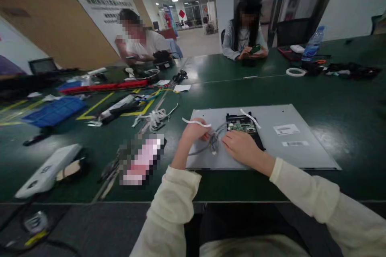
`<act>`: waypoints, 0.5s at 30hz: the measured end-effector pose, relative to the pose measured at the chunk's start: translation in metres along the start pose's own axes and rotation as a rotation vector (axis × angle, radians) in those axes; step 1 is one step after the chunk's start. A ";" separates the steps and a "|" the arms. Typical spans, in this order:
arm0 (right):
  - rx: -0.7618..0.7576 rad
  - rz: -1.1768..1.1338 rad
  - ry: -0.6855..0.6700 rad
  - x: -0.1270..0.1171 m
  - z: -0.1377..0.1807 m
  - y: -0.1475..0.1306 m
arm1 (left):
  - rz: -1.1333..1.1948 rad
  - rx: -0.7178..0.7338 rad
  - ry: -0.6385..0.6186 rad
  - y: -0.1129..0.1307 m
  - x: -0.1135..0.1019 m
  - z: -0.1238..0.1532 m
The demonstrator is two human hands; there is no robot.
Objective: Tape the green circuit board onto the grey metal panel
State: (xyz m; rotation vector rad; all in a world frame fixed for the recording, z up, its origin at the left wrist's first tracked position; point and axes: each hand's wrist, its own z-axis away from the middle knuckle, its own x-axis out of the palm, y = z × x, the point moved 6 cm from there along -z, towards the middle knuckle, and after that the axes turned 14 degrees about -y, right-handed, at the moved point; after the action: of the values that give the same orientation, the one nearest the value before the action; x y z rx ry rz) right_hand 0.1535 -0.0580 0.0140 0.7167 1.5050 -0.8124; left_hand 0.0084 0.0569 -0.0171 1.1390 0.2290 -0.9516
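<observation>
A flat grey panel (271, 150) lies on the green table in front of me, with a black-framed circuit board (245, 127) on it. Grey cables (213, 141) run in a loose bunch between my hands. My left hand (195, 131) has its fingers curled at the left side of this bunch, and a white strip (189, 121) crosses over its knuckles. Beside the board's lower left edge, my right hand (241, 147) has bent fingers drawn together; what is under its fingertips is hidden. A second white strip (251, 118) lies across the board's top.
White strips (155, 119) are heaped left of the panel, near a phone (143, 160). Further left are a white device (48, 170) and a blue tray (54, 111). Two people sit across the table. A bottle (314, 43) and tape roll (295, 72) stand back right.
</observation>
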 end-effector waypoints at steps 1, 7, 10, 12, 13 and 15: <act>0.010 -0.016 0.005 0.001 0.000 0.002 | 0.004 0.009 0.009 0.001 -0.001 0.001; 0.047 -0.073 0.031 0.002 -0.001 0.009 | 0.041 0.100 0.082 0.003 -0.007 -0.001; 0.050 -0.057 0.033 0.003 0.000 0.009 | 0.088 0.122 0.088 0.000 -0.008 -0.004; 0.046 -0.022 0.022 0.004 0.001 0.007 | 0.123 0.142 0.085 0.000 -0.008 -0.005; 0.044 -0.001 0.015 0.004 0.001 0.007 | 0.138 0.154 0.087 0.001 -0.008 -0.004; 0.046 0.041 0.003 0.004 0.002 0.006 | 0.168 0.175 0.097 0.002 -0.009 -0.003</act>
State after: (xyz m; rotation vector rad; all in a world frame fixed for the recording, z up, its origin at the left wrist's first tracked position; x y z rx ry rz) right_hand 0.1592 -0.0561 0.0098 0.7805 1.4736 -0.8175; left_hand 0.0053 0.0645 -0.0112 1.3457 0.1275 -0.7800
